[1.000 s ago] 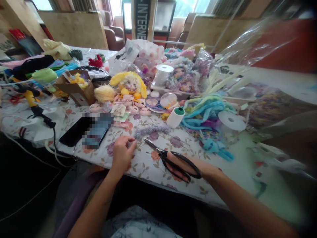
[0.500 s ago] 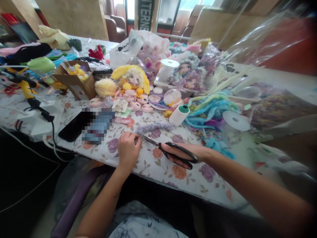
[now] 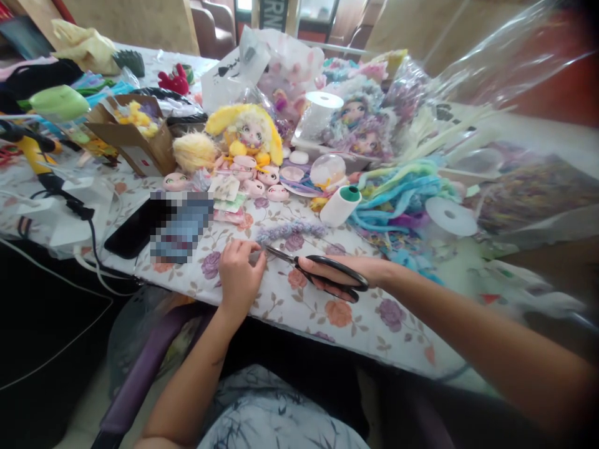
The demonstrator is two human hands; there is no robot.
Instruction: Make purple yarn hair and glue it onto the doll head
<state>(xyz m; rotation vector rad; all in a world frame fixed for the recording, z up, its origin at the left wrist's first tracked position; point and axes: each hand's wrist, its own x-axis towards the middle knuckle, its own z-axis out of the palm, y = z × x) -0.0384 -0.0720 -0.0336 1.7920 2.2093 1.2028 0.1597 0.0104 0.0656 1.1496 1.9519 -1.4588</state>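
Observation:
My right hand [image 3: 344,274] grips black-handled scissors [image 3: 318,274], whose blades point left and lie low over the floral tablecloth [image 3: 355,318]. My left hand [image 3: 238,274] rests on the cloth with its fingers pinched together at the tip of the blades; what it pinches is too small to make out. A fuzzy lilac strip [image 3: 290,231] lies just beyond both hands. A white spool with a green cap [image 3: 340,206] lies on its side behind the strip.
A black phone [image 3: 140,227] lies left of my left hand. Behind it are several doll faces [image 3: 266,187], a yellow-eared doll [image 3: 248,137], a cardboard box [image 3: 135,134], coloured yarn [image 3: 402,196], a white tape roll [image 3: 452,216] and plastic bags. A glue gun and cables lie at far left.
My left hand has slid right and closed its fingers at the scissor tips. My right hand has brought the scissors up and left toward it. The view has tilted down.

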